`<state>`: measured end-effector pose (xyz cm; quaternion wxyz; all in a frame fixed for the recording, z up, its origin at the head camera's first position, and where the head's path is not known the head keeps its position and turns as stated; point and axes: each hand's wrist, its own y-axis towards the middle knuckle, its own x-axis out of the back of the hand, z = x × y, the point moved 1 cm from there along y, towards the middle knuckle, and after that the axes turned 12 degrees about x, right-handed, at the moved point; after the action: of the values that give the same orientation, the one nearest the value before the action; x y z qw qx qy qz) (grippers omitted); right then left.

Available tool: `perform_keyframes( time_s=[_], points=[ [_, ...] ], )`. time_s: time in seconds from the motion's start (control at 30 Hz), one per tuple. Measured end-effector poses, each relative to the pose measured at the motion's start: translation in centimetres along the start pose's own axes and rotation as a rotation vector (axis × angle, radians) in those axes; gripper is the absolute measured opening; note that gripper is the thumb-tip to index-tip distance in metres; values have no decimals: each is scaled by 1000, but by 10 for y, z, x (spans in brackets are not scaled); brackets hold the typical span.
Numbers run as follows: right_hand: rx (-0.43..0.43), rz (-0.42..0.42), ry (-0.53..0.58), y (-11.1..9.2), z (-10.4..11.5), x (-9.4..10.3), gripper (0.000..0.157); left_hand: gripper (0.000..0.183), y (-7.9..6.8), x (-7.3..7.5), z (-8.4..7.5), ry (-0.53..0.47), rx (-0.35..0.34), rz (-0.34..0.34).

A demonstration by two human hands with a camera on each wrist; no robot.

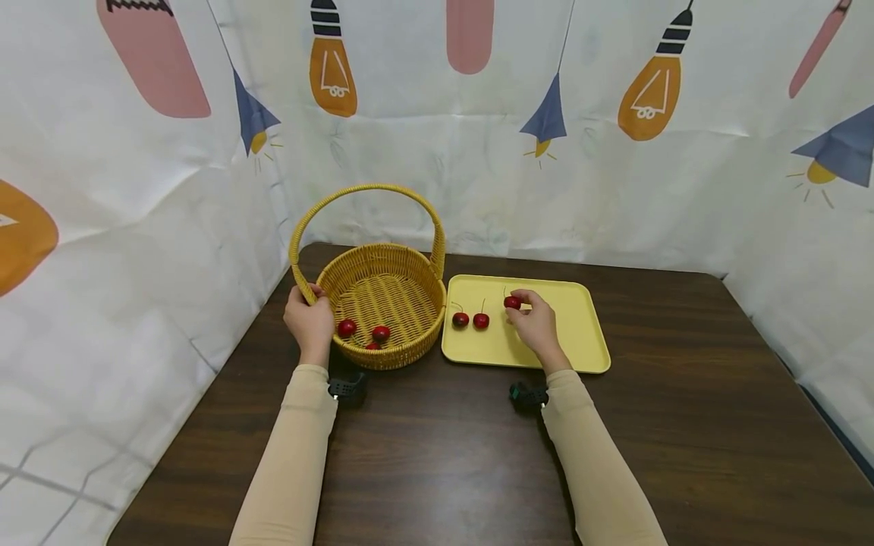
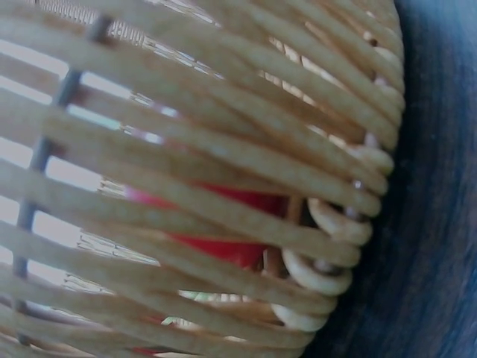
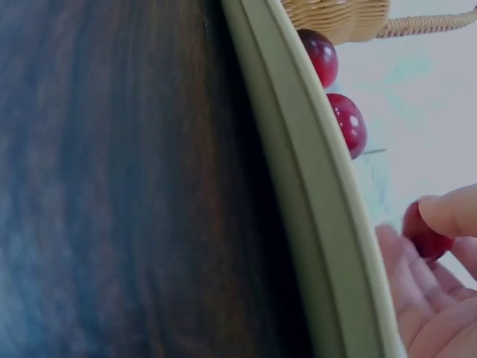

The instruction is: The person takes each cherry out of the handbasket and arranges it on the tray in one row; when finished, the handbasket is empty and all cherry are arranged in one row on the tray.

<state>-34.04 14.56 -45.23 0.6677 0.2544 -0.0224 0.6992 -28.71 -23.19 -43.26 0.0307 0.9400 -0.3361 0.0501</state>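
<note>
Can read no text, label, brand, number or sign in any of three views, from one o'clock round to twelve.

round yellow wicker basket (image 1: pixel 389 296) left of rectangular yellow tray (image 1: pixel 488 345), both on dark wooden table (image 1: pixel 437 447), three round red cherries (image 1: pixel 381 334) in basket, two stemmed red cherries (image 1: pixel 481 321) on tray's left part

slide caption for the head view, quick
Left hand grips the basket handle; right hand pinches a cherry over the yellow tray.
</note>
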Motion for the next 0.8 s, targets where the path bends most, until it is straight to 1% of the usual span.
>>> perform_keyframes(
  time_s=[0.1,0.23,0.3,0.37,0.6,0.8],
  points=[
    [-26,23,-51,0,-2,2,41,12,0,0,0,-8,-6,3],
    [-39,106,-123,-1,-5,2,43,12,0,0,0,-7,-8,0],
    [-40,146,-139,-1,-6,2,42,12,-1,0,0,-8,-5,-2],
    [-35,167,-150,-2,-7,1,41,12,-1,1,0,-7,0,-4],
    [-25,173,-159,-2,-7,1,40,11,-2,1,-1,-6,8,-3],
    [-23,175,-138,-2,-9,7,40,11,-1,0,-1,-1,2,-7]
  ],
)
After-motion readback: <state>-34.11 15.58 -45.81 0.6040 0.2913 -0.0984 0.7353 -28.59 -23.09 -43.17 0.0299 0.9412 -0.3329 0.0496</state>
